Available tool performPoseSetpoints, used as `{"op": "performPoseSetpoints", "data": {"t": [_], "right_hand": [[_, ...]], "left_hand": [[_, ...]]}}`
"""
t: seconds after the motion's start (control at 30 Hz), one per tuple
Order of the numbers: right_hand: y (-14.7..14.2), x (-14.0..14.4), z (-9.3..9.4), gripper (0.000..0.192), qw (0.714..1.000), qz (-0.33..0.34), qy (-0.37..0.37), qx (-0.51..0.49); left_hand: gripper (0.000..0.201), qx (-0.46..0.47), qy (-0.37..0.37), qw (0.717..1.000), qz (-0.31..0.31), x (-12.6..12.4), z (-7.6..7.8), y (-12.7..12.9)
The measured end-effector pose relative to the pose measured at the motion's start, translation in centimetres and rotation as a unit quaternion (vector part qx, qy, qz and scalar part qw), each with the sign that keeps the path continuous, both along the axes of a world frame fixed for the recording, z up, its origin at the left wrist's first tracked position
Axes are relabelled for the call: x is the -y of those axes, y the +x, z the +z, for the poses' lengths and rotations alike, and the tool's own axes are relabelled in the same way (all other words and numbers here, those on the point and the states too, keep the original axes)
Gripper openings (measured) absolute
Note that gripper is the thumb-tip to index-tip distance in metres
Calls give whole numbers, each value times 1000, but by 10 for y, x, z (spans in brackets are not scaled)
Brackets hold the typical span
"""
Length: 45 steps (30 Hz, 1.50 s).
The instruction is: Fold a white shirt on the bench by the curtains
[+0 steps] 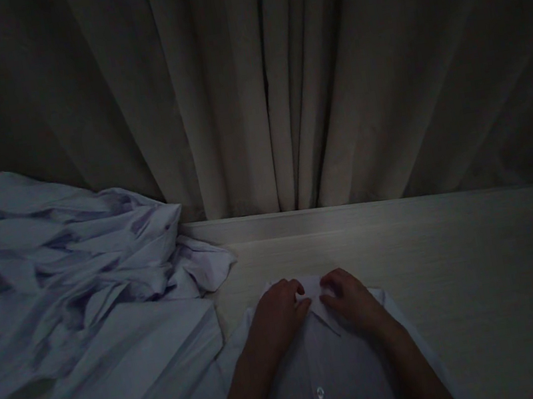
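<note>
Both hands, left hand (pixel 277 312) & right hand (pixel 348 301), fingers pinching shirt (pixel 318 366) collar (pixel 314 293) on tabletop (pixel 461 276); risk: uneven pull skews collar, dim light hides creases.

the room is very dim, with little light reaching any surface. a heavy curtain (pixel 278 83) in a grey-beige tone hangs in deep vertical folds across the whole far side, darkest at the far left and far right. below it a pale raised ledge (pixel 349 212) runs along the far edge of the desk (pixel 485 273), whose light wood-grain top spreads to the right and near.
</note>
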State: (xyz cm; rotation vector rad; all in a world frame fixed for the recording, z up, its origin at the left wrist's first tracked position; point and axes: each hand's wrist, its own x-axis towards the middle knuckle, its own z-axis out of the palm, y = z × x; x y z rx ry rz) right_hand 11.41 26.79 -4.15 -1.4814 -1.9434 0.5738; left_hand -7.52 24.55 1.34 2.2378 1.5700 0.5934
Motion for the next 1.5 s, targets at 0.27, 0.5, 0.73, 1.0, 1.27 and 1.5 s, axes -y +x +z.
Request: {"op": "performPoseSetpoints", "data": {"t": [0.27,0.5,0.73,1.0,1.27,1.5], "right_hand": [[-4,0,-19,71,992,19,-69,103],[-1,3,-19,87,983,38,-125,132],[6,8,-2,93,975,35,-160,147],[5,6,-11,108,968,3,-163,189],[2,8,-9,113,960,-2,-186,210],[-7,3,2,115,974,-8,-136,178]], "left_hand": [[65,-109,-100,989,14,-7,-28,-16],[82,-148,-167,975,7,-7,-22,-22],[84,-195,-182,964,3,-13,-27,-41],[92,-206,-179,961,35,-16,-48,-44],[101,-220,-201,953,57,-13,-39,-46],[87,-197,-104,974,27,-12,-36,-31]]}}
